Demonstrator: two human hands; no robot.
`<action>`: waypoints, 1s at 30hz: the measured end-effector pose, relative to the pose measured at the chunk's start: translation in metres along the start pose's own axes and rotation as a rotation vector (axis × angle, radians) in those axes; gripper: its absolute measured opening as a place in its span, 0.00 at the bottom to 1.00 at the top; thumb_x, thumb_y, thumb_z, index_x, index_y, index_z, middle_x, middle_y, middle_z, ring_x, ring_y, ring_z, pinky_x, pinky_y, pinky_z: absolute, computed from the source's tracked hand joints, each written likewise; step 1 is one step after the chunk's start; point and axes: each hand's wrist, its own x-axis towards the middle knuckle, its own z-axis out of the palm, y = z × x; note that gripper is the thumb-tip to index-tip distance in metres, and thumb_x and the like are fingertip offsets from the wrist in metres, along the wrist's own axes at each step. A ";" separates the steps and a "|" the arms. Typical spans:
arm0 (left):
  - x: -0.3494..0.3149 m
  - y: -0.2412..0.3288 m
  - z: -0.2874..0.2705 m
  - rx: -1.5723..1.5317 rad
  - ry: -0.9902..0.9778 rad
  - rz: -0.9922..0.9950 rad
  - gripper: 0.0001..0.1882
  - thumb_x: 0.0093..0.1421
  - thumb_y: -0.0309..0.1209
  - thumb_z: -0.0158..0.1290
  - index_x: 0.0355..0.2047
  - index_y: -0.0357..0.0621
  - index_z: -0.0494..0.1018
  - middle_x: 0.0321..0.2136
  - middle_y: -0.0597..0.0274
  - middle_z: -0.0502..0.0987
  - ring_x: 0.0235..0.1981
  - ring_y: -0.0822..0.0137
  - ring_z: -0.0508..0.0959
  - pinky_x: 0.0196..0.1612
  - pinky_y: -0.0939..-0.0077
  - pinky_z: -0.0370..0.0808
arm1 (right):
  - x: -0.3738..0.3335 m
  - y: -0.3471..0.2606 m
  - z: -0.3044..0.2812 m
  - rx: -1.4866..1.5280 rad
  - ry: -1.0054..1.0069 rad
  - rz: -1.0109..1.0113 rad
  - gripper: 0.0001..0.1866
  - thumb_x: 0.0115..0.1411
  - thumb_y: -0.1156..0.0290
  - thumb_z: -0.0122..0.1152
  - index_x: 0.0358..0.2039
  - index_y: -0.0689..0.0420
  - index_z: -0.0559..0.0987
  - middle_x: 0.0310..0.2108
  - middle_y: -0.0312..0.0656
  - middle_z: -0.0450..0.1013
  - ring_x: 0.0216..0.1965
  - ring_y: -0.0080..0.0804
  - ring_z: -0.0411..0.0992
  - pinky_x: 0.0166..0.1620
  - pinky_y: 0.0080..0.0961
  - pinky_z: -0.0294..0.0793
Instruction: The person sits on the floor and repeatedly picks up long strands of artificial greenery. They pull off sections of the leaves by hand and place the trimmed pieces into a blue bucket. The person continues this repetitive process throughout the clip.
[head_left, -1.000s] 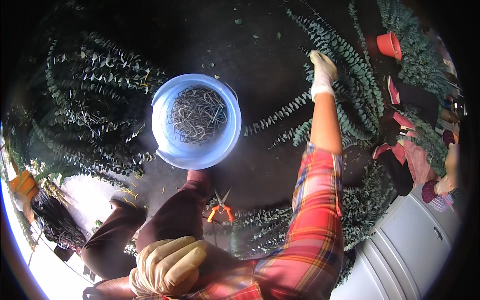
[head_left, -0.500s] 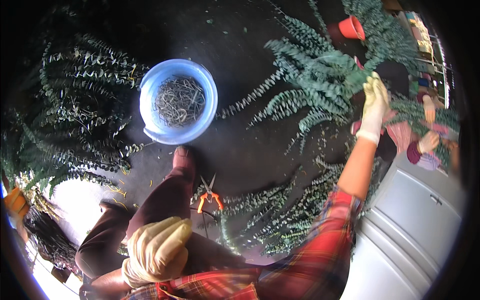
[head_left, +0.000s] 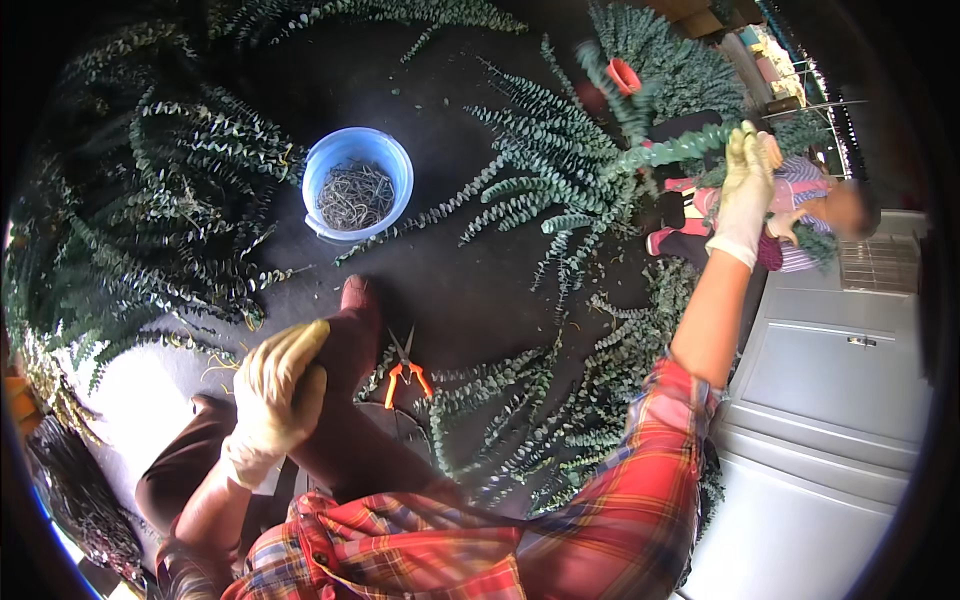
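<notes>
My right hand, in a pale glove, stretches far out to the upper right. Its fingers close on the end of a leafy eucalyptus branch, which extends leftward over a fan of eucalyptus. Above my thigh, my gloved left hand is raised with its fingers curled together. Whatever it may hold is hidden by the palm. Orange-handled snips lie with their blades spread, just right of my leg.
A blue bucket of thin tangled strands stands ahead. Eucalyptus heaps cover the left, and more sprays lie at right. A red pot is at the back. Another person sits beyond my right hand, near a grey cabinet.
The view has shifted to the right. My left hand has lifted off my lap and turned. The branch at my right hand now stretches out leftward and shows more distinctly.
</notes>
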 end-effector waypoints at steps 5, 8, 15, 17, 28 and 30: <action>-0.010 -0.004 -0.002 -0.038 0.041 -0.061 0.30 0.47 0.21 0.52 0.53 0.40 0.61 0.48 0.54 0.69 0.46 0.55 0.71 0.50 0.67 0.67 | -0.039 -0.122 0.047 0.106 -0.221 -0.126 0.12 0.57 0.77 0.53 0.41 0.68 0.73 0.42 0.48 0.72 0.38 0.32 0.73 0.45 0.27 0.73; -0.005 -0.006 0.004 -0.178 0.098 -0.144 0.38 0.46 0.23 0.56 0.58 0.40 0.53 0.52 0.50 0.64 0.51 0.54 0.68 0.53 0.68 0.65 | -0.063 -0.170 0.073 0.219 -0.376 -0.171 0.11 0.56 0.77 0.53 0.39 0.67 0.74 0.40 0.47 0.73 0.36 0.31 0.74 0.45 0.29 0.74; 0.055 0.043 0.021 -0.356 0.193 0.031 0.49 0.44 0.31 0.64 0.62 0.43 0.45 0.58 0.50 0.54 0.53 0.60 0.64 0.49 0.73 0.67 | -0.119 -0.274 0.112 0.776 -1.118 0.049 0.18 0.57 0.78 0.45 0.45 0.79 0.63 0.32 0.52 0.70 0.31 0.32 0.68 0.53 0.40 0.64; 0.060 0.052 0.016 -0.397 0.080 -0.055 0.38 0.49 0.33 0.60 0.58 0.43 0.55 0.49 0.52 0.67 0.45 0.65 0.71 0.43 0.76 0.70 | -0.126 -0.289 0.117 0.831 -1.162 0.035 0.18 0.58 0.78 0.42 0.45 0.81 0.62 0.31 0.51 0.68 0.33 0.33 0.68 0.53 0.43 0.62; 0.042 0.064 0.008 -0.755 -0.018 0.054 0.39 0.53 0.37 0.57 0.60 0.41 0.50 0.52 0.57 0.65 0.26 0.77 0.69 0.35 0.81 0.70 | -0.150 -0.262 0.149 0.804 -1.043 -0.065 0.17 0.59 0.73 0.49 0.48 0.69 0.67 0.33 0.46 0.74 0.29 0.26 0.71 0.46 0.30 0.70; 0.050 0.076 0.013 -1.071 -0.150 0.067 0.42 0.51 0.38 0.59 0.60 0.39 0.48 0.52 0.58 0.65 0.28 0.78 0.68 0.34 0.82 0.69 | -0.161 -0.257 0.160 0.794 -1.006 -0.046 0.17 0.58 0.74 0.51 0.46 0.69 0.68 0.31 0.47 0.74 0.27 0.26 0.70 0.46 0.30 0.71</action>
